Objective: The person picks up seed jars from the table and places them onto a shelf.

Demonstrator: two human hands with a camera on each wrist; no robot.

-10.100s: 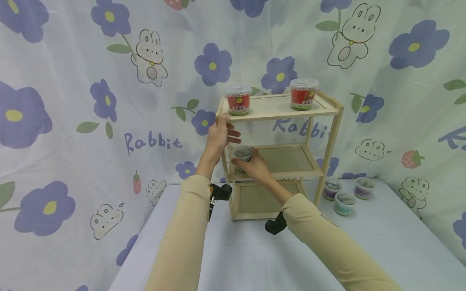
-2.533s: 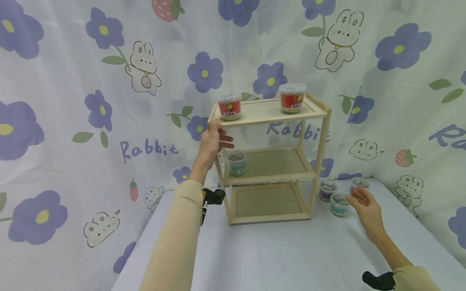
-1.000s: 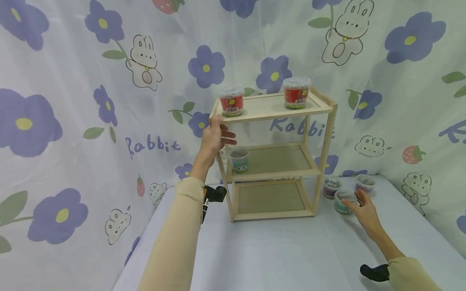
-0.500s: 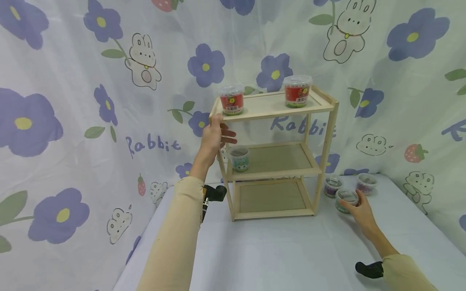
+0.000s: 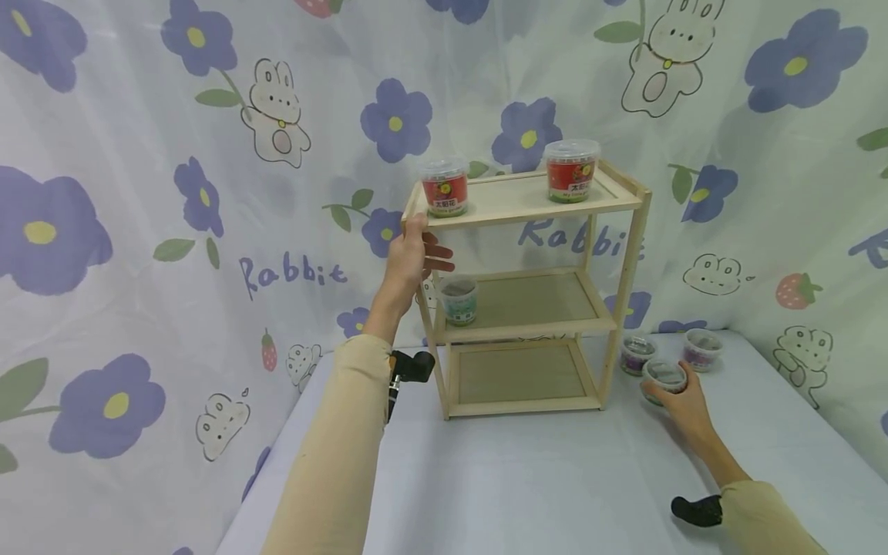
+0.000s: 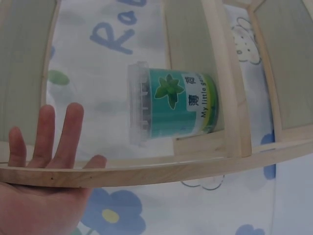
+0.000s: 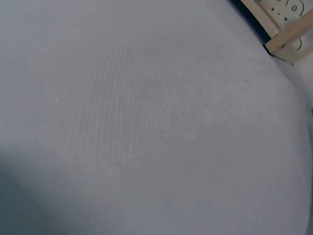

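My left hand [image 5: 409,258] holds the left front post of a three-tier wooden shelf [image 5: 534,222] near its top corner. In the left wrist view its fingers [image 6: 71,132] reach past the post, fairly straight. Close by, on the middle tier, stands a clear-lidded plastic tub [image 5: 459,301] with a teal label [image 6: 168,100] showing green leaves. On the table right of the shelf, my right hand [image 5: 687,401] grips another clear-lidded tub [image 5: 664,375] between thumb and fingers, covering much of its side. The right wrist view shows mostly white cloth [image 7: 146,122], with no hand visible.
Two red-labelled tubs, one left [image 5: 445,189] and one right [image 5: 571,171], stand on the top tier. Behind the gripped tub are two purple-labelled tubs, one nearer the shelf [image 5: 637,356] and one farther right [image 5: 702,351]. A patterned curtain [image 5: 291,200] hangs behind the white-covered table [image 5: 513,486].
My right hand set the teal-labelled tub on the middle tier, let go, moved right, and closed around another tub on the table. My left hand stays at the shelf's post.
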